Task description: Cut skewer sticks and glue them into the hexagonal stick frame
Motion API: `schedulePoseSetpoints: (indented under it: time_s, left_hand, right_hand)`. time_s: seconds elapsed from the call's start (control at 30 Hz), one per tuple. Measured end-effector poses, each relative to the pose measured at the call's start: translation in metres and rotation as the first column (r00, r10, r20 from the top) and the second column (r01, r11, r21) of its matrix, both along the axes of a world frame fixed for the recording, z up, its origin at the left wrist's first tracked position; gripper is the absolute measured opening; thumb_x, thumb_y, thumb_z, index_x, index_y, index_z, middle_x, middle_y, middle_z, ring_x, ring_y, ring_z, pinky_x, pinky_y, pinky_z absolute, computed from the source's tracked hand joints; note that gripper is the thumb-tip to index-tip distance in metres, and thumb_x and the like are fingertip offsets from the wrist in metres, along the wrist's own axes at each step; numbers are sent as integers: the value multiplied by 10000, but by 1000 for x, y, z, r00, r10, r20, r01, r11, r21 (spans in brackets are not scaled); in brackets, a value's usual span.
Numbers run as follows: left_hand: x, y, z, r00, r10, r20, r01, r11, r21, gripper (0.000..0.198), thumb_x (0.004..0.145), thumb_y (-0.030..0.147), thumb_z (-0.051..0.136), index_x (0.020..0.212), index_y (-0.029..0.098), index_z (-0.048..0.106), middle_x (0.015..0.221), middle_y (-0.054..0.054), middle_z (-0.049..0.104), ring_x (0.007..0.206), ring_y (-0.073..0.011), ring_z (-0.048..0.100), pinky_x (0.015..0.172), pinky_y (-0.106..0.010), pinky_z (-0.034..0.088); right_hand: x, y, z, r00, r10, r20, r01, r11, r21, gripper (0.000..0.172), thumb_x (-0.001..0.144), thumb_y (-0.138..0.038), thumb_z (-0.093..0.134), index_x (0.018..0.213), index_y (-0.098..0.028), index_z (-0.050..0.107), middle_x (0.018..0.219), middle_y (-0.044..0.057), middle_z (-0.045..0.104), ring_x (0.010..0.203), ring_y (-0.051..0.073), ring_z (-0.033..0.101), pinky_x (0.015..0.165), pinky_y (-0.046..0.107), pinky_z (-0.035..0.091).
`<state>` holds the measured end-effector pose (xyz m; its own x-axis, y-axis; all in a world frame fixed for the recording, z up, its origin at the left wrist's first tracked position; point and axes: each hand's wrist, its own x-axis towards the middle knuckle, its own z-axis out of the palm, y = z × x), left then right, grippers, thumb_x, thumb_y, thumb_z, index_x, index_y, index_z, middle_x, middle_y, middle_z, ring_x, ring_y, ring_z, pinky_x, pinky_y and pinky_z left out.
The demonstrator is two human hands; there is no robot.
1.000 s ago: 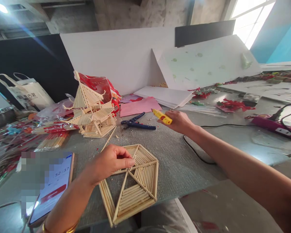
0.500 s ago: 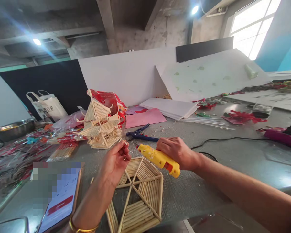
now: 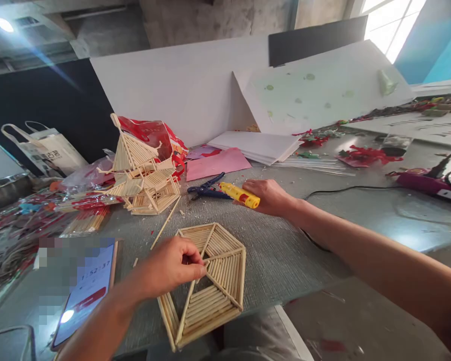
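An octagonal panel of thin wooden sticks (image 3: pixel 225 271), with spokes and sections of parallel sticks, lies flat at the table's front edge. Over its centre, my left hand (image 3: pixel 173 265) pinches a short wooden stick, mostly hidden by the fingertips. My right hand (image 3: pixel 266 195) grips a yellow hot glue gun (image 3: pixel 240 194) farther back, its front end pointing left and lying before dark blue cutters (image 3: pixel 208 188). A tiered stick pagoda model (image 3: pixel 146 175) stands behind my left hand. Between the pagoda and the panel lies a loose stick (image 3: pixel 166 223).
A phone (image 3: pixel 84 296) lies at the left, near plastic-wrapped bundles of sticks (image 3: pixel 84 220). Pink paper (image 3: pixel 218 164) and white boards (image 3: pixel 253 145) are at the back. A black cord (image 3: pixel 353 188) crosses the table to a purple device (image 3: pixel 428 185) at the right.
My left hand has come down from the glue gun's nozzle to the panel's centre. My right hand has drawn the glue gun away, back toward the cutters. The view has tilted down.
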<state>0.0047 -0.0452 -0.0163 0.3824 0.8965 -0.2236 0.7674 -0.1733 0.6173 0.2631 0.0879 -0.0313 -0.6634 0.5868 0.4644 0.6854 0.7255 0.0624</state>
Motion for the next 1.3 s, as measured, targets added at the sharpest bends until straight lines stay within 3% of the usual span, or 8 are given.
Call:
schedulePoseSetpoints:
  time_s: [0.33,0.83,1.1,1.3]
  left_hand:
    - [3,2,6,961,-199,-193,196,980,-34,178,668,240,529,694,165,689,683,-32,657,575,-115,536,519,-233,332]
    - [12,6,9,942,-237,-239,245,970,2,167,611,158,523,603,189,687,594,-18,642,527,-118,521,493,-236,304]
    - [17,8,15,895,-293,-335,299,954,-35,176,625,172,509,613,177,685,621,-30,650,519,-117,499,487,-239,290]
    - [17,9,16,908,-296,-297,299,954,-36,192,623,153,489,603,176,678,618,-27,645,499,-107,477,481,-235,274]
  right_hand:
    - [-4,-1,-2,999,39,25,-38,999,-24,457,848,-590,360,714,-175,496,707,35,556,643,131,501,540,248,265]
    - [-5,-1,-3,997,69,28,-68,997,-36,438,848,-574,362,705,-178,481,704,36,540,632,124,479,527,253,255]
    - [-6,-3,-3,995,96,36,-95,995,-43,430,844,-570,373,706,-179,486,703,31,537,626,122,472,543,255,272]
    - [-6,-4,-3,992,122,32,-121,992,-42,411,843,-560,390,702,-185,481,694,29,538,625,122,468,544,249,271]
